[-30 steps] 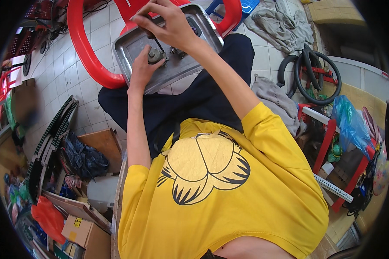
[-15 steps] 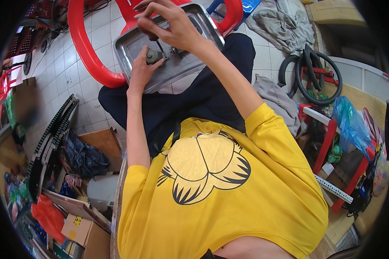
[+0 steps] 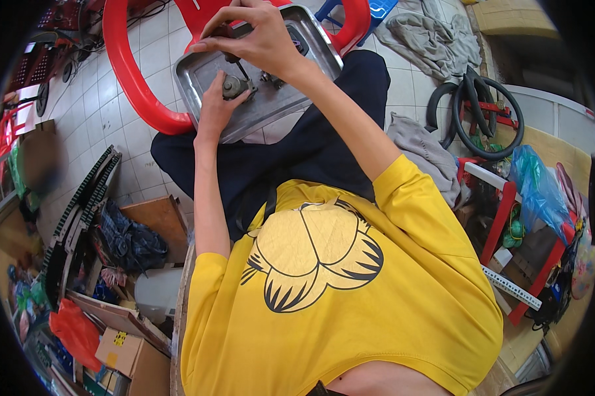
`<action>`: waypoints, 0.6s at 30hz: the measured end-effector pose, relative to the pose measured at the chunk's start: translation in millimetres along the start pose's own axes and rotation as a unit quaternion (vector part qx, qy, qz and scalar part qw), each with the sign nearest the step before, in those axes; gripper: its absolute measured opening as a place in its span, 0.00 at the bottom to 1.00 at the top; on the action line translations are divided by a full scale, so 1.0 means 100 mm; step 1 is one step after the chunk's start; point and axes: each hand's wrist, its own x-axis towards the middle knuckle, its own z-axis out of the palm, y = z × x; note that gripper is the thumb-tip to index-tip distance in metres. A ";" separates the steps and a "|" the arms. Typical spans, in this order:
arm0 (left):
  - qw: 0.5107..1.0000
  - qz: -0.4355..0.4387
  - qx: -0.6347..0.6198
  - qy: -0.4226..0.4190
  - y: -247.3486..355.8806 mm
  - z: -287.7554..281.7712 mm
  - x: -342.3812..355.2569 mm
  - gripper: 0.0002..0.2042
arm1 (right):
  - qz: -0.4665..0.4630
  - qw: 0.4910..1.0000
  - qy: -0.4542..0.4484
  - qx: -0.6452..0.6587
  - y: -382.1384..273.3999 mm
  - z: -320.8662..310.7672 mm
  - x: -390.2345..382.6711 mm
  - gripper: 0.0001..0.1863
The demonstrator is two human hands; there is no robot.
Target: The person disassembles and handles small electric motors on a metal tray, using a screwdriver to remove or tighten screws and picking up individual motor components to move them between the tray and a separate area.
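Note:
A rectangular metal tray [image 3: 271, 113] lies on a red plastic chair in front of my knees. In it, my left hand [image 3: 213, 109] grips a small round grey metal part [image 3: 233, 86], thumb on its near side and fingers on the far left. Above this part, my right hand [image 3: 261, 41] has its fingers closed about the dark handle of a screwdriver [image 3: 243, 70], whose shaft points down at the part. The tip is too small to make out. Beside the part lie a small metal piece [image 3: 269, 78] and, farther right, a dark piece [image 3: 299, 45].
The red chair [image 3: 123, 72] curves round the tray. A blue stool [image 3: 376, 12] stands beyond it. Grey cloth [image 3: 429, 43] and black rubber tubes [image 3: 485, 115] lie at right. Boxes [image 3: 121, 350], boards and a red bag [image 3: 75, 333] crowd the lower left.
My right hand has turned on the screwdriver handle; its fingers now reach lower and farther left. My left hand and the metal part stay in place.

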 end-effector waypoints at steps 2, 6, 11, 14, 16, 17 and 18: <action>1.000 0.012 -0.002 0.010 -0.01 0.02 0.00 0.35 | -0.040 0.996 0.024 -0.081 0.03 -0.01 -0.01 0.15; 0.999 0.034 -0.002 0.030 -0.10 0.08 0.00 0.35 | -0.127 0.988 0.074 -0.054 0.24 0.16 0.02 0.16; 0.999 0.019 0.007 0.027 -0.07 0.04 -0.04 0.34 | -0.064 0.998 0.003 -0.009 0.04 -0.01 0.01 0.17; 1.000 -0.011 -0.011 0.000 0.01 -0.01 -0.01 0.33 | -0.036 0.999 0.022 -0.030 -0.02 0.00 0.00 0.18; 1.000 0.009 0.010 0.009 0.03 -0.01 -0.01 0.32 | -0.072 0.996 0.034 -0.032 0.04 0.03 0.00 0.19; 1.000 0.019 0.020 0.013 0.02 0.00 0.00 0.31 | -0.083 0.996 0.027 -0.022 0.09 0.07 -0.01 0.19; 1.000 0.017 0.005 0.009 0.02 0.00 0.01 0.31 | -0.094 0.995 0.020 -0.013 0.14 0.12 -0.02 0.19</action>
